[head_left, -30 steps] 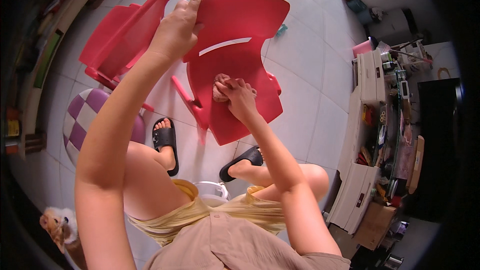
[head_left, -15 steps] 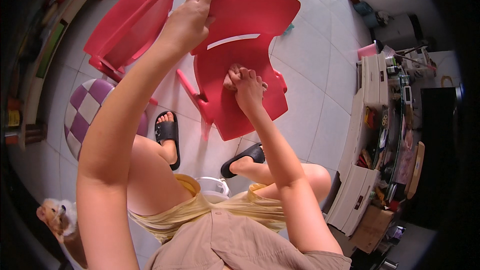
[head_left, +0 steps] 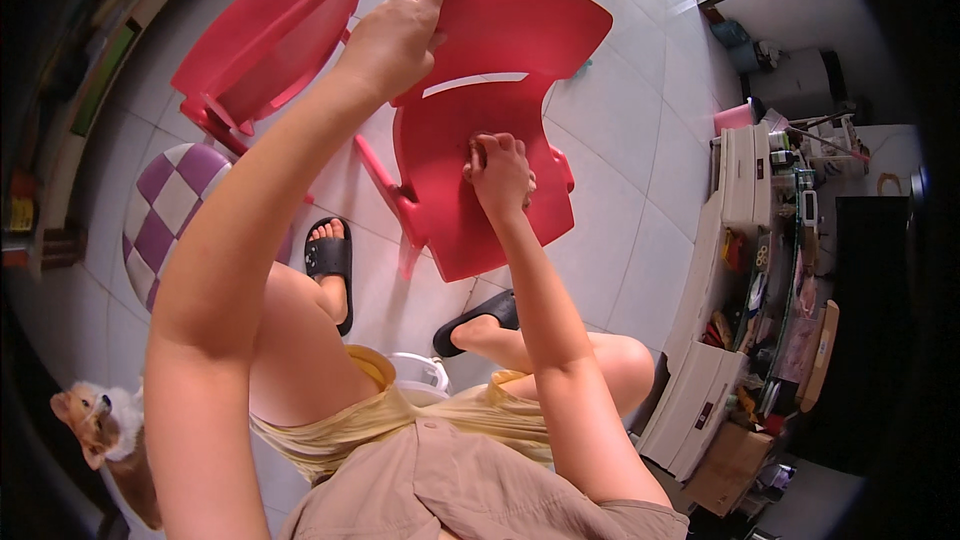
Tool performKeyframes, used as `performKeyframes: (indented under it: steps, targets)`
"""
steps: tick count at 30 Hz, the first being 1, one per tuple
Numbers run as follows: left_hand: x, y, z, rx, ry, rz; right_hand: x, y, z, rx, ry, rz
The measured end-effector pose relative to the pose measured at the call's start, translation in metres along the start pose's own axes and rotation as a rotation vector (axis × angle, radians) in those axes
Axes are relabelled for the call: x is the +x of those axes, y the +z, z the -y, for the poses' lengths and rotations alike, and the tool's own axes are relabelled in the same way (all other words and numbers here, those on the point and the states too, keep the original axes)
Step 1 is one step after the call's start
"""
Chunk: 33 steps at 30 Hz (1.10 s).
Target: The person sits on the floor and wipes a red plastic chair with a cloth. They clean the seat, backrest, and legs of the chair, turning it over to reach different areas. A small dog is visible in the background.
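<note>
Pale, glossy floor tiles spread beneath the curved red plastic chair before me. My left hand grips its top edge; my right hand clutches a bunched, brownish cloth against it, best pressed flat.

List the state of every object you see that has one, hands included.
Left hand: closed on the held red chair
Right hand: closed on the cloth
Cloth: bunched, against the seat, mostly covered
Held red chair: seat facing the person
Other red chair: unheld
Checked stool: unoccupied, partly hidden
Sandals: worn
White drawers: apparently shut
Dog: head raised
</note>
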<state>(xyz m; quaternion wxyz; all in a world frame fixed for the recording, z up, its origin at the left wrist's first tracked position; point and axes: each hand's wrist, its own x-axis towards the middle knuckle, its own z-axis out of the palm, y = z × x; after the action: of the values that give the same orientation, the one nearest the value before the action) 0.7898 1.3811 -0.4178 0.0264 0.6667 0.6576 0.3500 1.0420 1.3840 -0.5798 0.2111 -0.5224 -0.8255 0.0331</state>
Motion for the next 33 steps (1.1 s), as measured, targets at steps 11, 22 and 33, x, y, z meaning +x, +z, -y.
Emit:
performKeyframes:
  steps: [11,22,33]
  targets:
    - [-0.001,-0.001,-0.001,0.002,-0.003,-0.001,0.011,-0.019,-0.003,0.024,-0.248,0.134]
    - [-0.002,-0.002,0.000,-0.010,-0.008,0.018,0.005,-0.011,0.003,-0.040,-0.240,0.121]
    - [-0.021,0.010,0.013,-0.456,-0.119,-0.112,0.000,-0.013,0.002,-0.052,-0.084,0.091]
